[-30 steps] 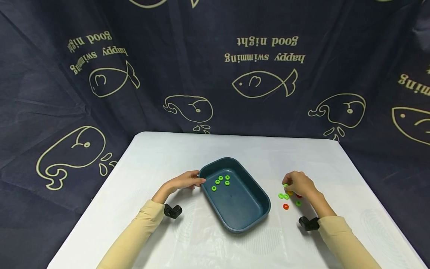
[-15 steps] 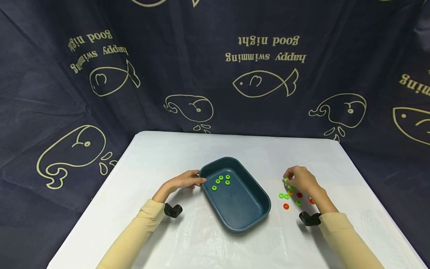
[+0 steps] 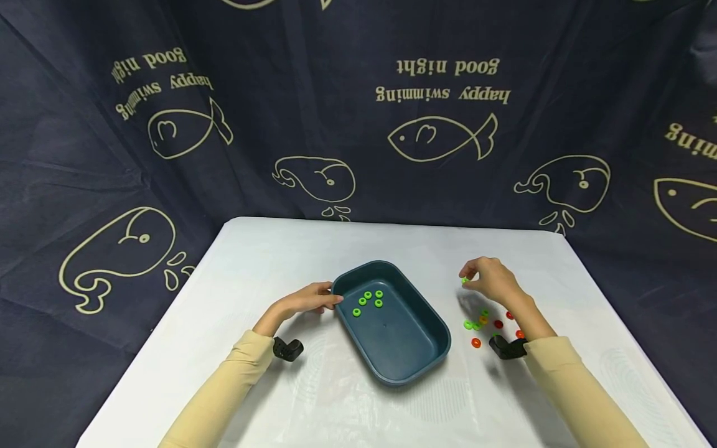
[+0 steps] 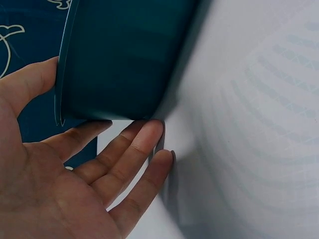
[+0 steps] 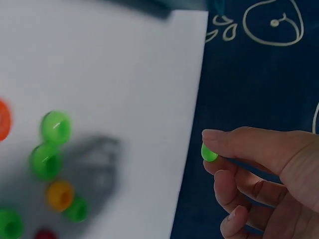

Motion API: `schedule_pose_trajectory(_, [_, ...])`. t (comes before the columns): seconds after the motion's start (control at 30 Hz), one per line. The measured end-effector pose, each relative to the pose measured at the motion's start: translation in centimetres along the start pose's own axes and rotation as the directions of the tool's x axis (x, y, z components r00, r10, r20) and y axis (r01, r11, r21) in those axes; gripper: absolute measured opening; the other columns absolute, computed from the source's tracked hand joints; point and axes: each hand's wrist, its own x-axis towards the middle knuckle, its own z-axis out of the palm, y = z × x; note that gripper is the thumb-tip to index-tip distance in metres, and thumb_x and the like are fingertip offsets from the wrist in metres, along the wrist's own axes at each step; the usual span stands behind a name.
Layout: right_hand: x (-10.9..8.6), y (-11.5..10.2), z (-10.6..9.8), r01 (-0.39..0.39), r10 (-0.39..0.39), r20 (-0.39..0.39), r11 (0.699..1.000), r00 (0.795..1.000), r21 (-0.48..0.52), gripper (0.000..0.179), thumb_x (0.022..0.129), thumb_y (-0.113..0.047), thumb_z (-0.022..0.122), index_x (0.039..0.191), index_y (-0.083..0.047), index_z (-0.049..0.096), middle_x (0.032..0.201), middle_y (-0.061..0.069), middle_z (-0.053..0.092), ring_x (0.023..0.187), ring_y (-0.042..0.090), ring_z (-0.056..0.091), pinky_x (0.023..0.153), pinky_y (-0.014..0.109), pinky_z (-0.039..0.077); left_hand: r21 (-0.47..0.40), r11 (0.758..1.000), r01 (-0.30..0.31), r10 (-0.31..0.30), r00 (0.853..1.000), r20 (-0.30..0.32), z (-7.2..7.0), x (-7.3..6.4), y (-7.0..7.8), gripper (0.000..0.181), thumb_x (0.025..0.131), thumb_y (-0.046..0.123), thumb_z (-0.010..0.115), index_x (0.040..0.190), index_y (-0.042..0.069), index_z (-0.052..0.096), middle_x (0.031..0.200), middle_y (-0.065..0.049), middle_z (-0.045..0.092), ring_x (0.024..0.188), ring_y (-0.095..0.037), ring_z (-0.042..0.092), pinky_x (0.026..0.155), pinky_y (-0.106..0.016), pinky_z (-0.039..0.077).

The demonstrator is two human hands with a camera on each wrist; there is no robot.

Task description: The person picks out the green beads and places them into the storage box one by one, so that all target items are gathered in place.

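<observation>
A dark blue plastic tub [image 3: 386, 348] stands at the middle of the table, with several small green rings [image 3: 362, 301] in its far left part. My left hand [image 3: 308, 298] holds the tub's left corner; in the left wrist view, the thumb [image 4: 35, 82] is at the rim and the fingers [image 4: 144, 142] lie along the outer wall. Above the table to the right of the tub, my right hand [image 3: 493, 280] pinches one green ring [image 5: 209, 153] between thumb and forefinger. The remaining fingers of that hand curl loosely below.
More rings lie right of the tub: green rings [image 3: 467, 324], an orange-yellow ring [image 3: 483, 320] and several red ones [image 3: 498, 324]. The white-covered table [image 3: 280, 249] ends at a dark fish-print curtain [image 3: 336, 112]. A black wrist device [image 3: 288, 349] is on each arm.
My right hand has lifted the pinched green ring off the scattered group and moved it away from me and a little left. My left hand and the tub have stayed in place.
</observation>
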Motion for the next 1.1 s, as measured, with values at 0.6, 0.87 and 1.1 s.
schedule_pose_trajectory(0.6, [3.3, -7.5, 0.6, 0.103, -0.102, -0.019, 0.994, 0.995, 0.029, 0.017, 0.078, -0.012, 0.075, 0.094, -0.009, 0.072, 0.091, 0.008, 0.071, 0.088, 0.027, 0.064, 0.067, 0.04, 0.05, -0.004, 1.0, -0.012, 0.012, 1.0, 0.01, -0.1, -0.1, 0.0, 0.058, 0.094, 0.031, 0.052, 0.137, -0.005, 0.038, 0.117, -0.019, 0.062, 0.109, -0.027, 0.061, 0.087, -0.039, 0.05])
schedule_pose_trajectory(0.87, [4.3, -10.2, 2.4, 0.154, -0.154, -0.01, 0.988, 0.988, 0.031, 0.017, 0.077, -0.011, 0.075, 0.094, -0.008, 0.073, 0.092, 0.007, 0.071, 0.09, 0.026, 0.065, 0.072, 0.042, 0.052, -0.005, 1.0, 0.001, -0.001, 1.0, 0.011, -0.1, -0.1, 0.1, 0.061, 0.095, 0.032, 0.052, 0.14, -0.005, 0.034, 0.119, -0.02, 0.061, 0.111, -0.029, 0.061, 0.089, -0.041, 0.05])
schedule_pose_trajectory(1.1, [5.0, -12.0, 5.0, 0.205, -0.206, 0.036, 0.978, 0.978, 0.026, 0.016, 0.079, -0.01, 0.075, 0.094, -0.009, 0.073, 0.092, 0.006, 0.071, 0.084, 0.02, 0.065, 0.072, 0.037, 0.053, 0.002, 1.0, 0.011, -0.011, 1.0, 0.008, 0.0, 0.1, -0.1, 0.062, 0.094, 0.033, 0.052, 0.14, -0.004, 0.035, 0.121, -0.019, 0.061, 0.11, -0.026, 0.061, 0.089, -0.039, 0.05])
